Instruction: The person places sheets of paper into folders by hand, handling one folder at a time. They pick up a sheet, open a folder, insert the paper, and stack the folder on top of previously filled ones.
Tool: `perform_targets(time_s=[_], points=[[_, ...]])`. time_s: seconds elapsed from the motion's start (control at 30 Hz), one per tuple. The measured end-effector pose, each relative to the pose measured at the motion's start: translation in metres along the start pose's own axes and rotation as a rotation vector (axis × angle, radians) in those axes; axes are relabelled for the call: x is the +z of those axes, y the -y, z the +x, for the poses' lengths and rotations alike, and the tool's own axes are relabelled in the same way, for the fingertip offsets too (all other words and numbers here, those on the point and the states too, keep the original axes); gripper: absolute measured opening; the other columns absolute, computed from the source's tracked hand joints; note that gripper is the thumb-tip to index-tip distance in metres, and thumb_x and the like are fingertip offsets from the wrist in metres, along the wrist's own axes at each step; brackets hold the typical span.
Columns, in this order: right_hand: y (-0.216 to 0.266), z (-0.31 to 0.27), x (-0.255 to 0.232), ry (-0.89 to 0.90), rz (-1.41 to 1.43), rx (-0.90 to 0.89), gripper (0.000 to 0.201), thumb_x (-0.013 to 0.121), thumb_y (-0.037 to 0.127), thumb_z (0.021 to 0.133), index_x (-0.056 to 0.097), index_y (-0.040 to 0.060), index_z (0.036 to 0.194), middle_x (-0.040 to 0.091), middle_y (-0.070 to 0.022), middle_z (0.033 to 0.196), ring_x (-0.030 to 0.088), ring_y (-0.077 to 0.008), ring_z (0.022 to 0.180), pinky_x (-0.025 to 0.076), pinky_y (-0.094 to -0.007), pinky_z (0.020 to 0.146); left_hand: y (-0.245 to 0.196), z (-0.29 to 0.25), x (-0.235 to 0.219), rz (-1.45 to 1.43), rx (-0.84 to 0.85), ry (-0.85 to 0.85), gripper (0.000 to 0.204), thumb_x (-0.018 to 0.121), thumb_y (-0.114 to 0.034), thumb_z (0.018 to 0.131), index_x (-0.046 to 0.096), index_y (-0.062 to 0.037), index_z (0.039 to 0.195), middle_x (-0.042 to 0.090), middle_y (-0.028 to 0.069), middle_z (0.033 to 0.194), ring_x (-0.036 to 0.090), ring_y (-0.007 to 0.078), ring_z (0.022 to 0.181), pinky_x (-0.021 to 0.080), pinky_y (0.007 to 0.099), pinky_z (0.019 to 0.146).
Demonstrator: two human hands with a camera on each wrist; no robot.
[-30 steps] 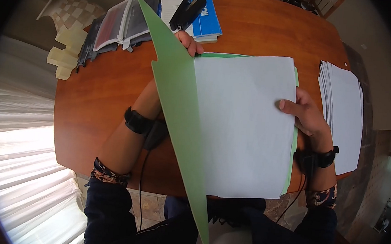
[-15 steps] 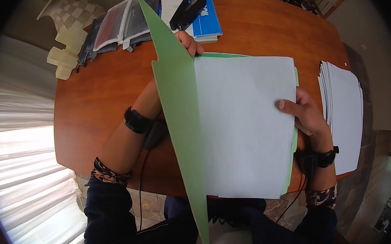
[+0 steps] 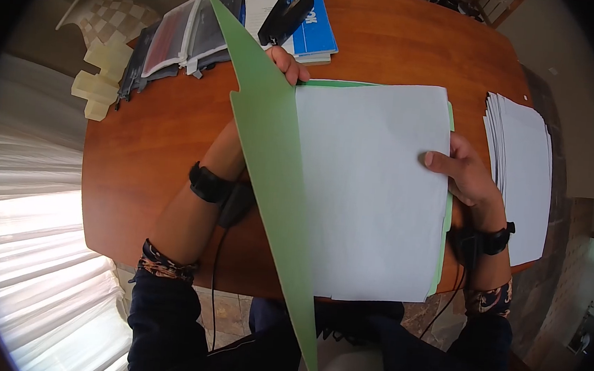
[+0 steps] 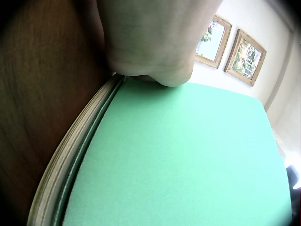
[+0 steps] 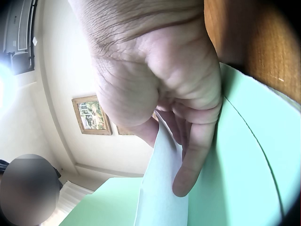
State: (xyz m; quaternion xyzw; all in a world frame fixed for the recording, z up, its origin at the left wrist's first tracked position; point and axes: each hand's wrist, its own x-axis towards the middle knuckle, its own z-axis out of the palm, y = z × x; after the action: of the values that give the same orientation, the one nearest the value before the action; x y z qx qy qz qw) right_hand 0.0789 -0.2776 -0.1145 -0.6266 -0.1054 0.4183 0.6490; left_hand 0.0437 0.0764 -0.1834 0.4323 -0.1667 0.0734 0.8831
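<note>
A green folder (image 3: 267,127) stands open with its left cover raised, and white paper (image 3: 366,191) lies over its right side. At the folder's top, by the fold, is my left hand (image 3: 287,66), its fingertips at the edge and the rest behind the cover. In the left wrist view that hand (image 4: 150,42) holds the folder (image 4: 178,150) near its spine. My right hand (image 3: 467,172) grips the paper's right edge, thumb on top. In the right wrist view the right hand's (image 5: 164,84) fingers are behind the paper (image 5: 162,188), between it and the green folder (image 5: 244,155).
On the wooden table (image 3: 145,166), a stack of white sheets (image 3: 521,175) lies at the right. At the back left are a blue and white notebook (image 3: 315,26), a black stapler-like tool (image 3: 286,18), zip pouches (image 3: 169,39) and a pale yellow paper cutout (image 3: 103,76).
</note>
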Motion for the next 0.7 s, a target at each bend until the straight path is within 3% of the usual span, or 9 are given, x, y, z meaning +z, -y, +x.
perform_targets(time_s=[0.7], points=[[0.002,-0.0006,0.0016,0.009,-0.024,-0.012,0.04,0.07,0.011,0.09,0.058,-0.004,0.125,0.067,-0.0084,0.111,0.064,-0.0139,0.097,0.052,-0.0296,0.089,-0.001,0.0,0.0025,-0.018,-0.006,0.007,0.025,0.077,-0.024,0.087,0.058,-0.0098,0.092,0.06,0.0028,0.083,0.064,0.0206,0.095,0.056,0.0329,0.084]])
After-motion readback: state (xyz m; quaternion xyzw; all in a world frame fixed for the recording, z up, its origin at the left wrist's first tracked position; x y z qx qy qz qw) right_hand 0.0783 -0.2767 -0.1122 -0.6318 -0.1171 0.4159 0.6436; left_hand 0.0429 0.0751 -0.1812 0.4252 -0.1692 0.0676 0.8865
